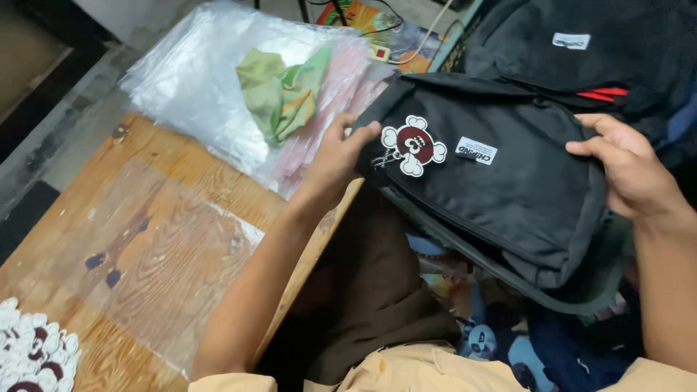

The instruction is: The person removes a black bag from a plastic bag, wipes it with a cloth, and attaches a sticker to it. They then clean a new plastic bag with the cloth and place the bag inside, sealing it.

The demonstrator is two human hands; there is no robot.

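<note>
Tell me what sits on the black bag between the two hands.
In the head view, a maroon-and-white charm and a small white label lie on the black bag between the left hand and right hand.

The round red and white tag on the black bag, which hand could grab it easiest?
Probably the left hand. Its fingertips grip the black bag right beside the tag, while the right hand holds the bag's far edge, well away from it.

Both hands bare: left hand (335,161), right hand (632,173). No gloves, rings or watch visible. Forearms uncovered. Short tan sleeves (406,372) show at the bottom edge, plain fabric, no markings.
</note>
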